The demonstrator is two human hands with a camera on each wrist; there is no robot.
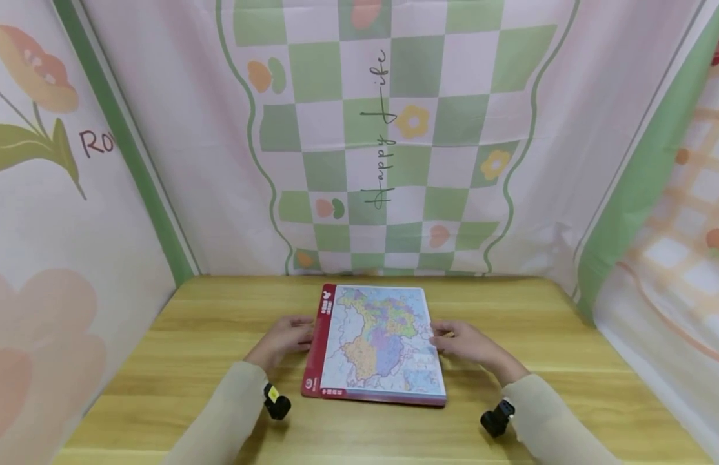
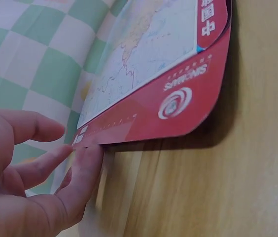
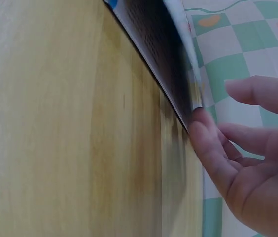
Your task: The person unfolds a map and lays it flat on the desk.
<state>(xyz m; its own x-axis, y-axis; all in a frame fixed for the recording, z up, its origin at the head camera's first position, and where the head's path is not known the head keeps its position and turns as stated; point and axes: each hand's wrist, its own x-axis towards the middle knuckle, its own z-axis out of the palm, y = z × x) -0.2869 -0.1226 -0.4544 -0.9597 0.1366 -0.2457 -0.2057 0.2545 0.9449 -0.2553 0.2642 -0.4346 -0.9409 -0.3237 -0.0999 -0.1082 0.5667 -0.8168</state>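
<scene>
A flat map (image 1: 383,342) is seen at the middle of the bench (image 1: 208,323), its red border (image 1: 320,336) along the left side. By its look, a thin, stiff, rather light board or stack of boards is to be expected; the face seems smooth and could be slippery, and the corners could be bent if knocked. A hold is best taken at the middles of the left and right edges, with even support from below. The left edge is touched by the left hand (image 1: 286,337) and the right edge by the right hand (image 1: 461,342); on both, the fingers are loosely bent and set wide, the edge being met by tips only. Beyond the bench's far edge, a checked curtain (image 1: 313,71) is hung.
</scene>
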